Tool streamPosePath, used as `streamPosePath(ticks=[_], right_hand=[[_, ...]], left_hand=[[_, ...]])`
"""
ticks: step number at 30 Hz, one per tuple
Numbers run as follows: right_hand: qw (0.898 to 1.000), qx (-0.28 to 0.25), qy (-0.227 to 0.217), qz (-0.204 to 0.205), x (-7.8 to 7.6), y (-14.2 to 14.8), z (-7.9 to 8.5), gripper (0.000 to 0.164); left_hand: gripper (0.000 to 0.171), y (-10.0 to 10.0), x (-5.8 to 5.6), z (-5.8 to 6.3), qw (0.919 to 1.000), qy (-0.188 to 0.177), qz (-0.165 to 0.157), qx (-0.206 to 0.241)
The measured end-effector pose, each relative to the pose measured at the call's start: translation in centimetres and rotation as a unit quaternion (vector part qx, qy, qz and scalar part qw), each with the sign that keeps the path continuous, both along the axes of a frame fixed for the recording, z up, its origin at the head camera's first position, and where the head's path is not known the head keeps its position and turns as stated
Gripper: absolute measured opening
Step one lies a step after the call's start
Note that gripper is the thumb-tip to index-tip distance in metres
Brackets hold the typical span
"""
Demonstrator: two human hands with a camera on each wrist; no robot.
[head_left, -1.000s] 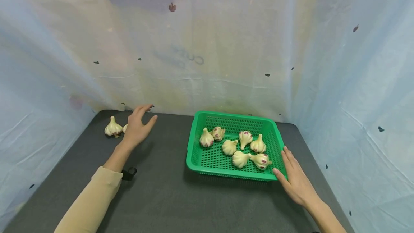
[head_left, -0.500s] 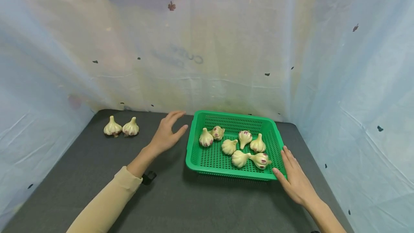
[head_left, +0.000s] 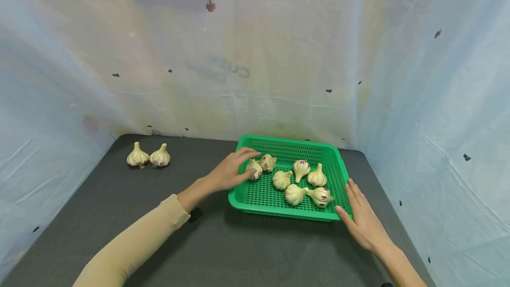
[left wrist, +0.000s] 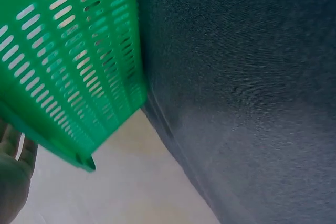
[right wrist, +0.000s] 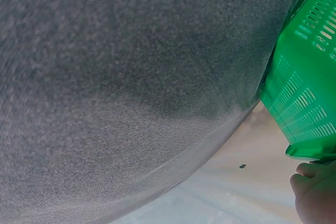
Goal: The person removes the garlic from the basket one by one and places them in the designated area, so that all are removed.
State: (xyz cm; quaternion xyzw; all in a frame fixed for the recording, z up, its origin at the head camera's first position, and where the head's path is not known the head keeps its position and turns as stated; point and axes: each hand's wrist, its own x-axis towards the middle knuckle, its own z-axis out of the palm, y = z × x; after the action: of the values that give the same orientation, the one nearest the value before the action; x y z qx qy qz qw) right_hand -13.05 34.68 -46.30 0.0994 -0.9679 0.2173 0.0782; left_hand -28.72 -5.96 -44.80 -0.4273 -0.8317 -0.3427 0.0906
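Far left on the dark worktop (head_left: 119, 216), two loose garlic bulbs (head_left: 148, 156) sit side by side near the back curtain, well apart from both hands. Left hand (head_left: 233, 172) reaches over the left rim of the green basket (head_left: 279, 212); fingers loosely spread, index over the top and thumb at the near side of the leftmost garlic bulb (head_left: 255, 169), touching or just about to, grip not closed on it. That bulb lies directly under and just right of the fingertips, stem pointing up and away, so the left hand is far nearer than the right. Six more bulbs (head_left: 296, 183) lie further right in the basket, some tipped on their sides. Right hand (head_left: 364, 223) lies flat, fingers straight, against the basket's near-right corner, holding nothing. Wrist views show only basket wall and worktop, left one blurred.
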Motion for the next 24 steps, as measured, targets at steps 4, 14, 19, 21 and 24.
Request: streamPosePath(ticks=[4, 14, 19, 21, 24], right_hand=[[1.000, 0.001, 0.001, 0.000, 0.0, -0.1, 0.1, 0.077], [1.000, 0.003, 0.008, 0.001, -0.1, -0.1, 0.2, 0.076], [1.000, 0.002, 0.008, 0.002, -0.1, 0.0, 0.1, 0.076], [1.000, 0.002, 0.004, 0.002, 0.0, -0.1, 0.1, 0.076], [1.000, 0.001, -0.001, 0.000, 0.0, -0.1, 0.1, 0.077]], left_hand=[[0.049, 1.1, -0.5, -0.1, 0.9982, -0.033, -0.031, -0.040], [0.054, 4.6, -2.1, 0.0, 0.9875, -0.043, -0.062, -0.139], [0.054, 6.4, -3.2, -0.1, 0.9776, -0.057, -0.068, -0.191], [0.055, 6.9, -3.4, -0.2, 0.9733, -0.071, -0.076, -0.204], [0.056, 7.6, -3.6, -0.1, 0.9666, -0.085, -0.086, -0.226]])
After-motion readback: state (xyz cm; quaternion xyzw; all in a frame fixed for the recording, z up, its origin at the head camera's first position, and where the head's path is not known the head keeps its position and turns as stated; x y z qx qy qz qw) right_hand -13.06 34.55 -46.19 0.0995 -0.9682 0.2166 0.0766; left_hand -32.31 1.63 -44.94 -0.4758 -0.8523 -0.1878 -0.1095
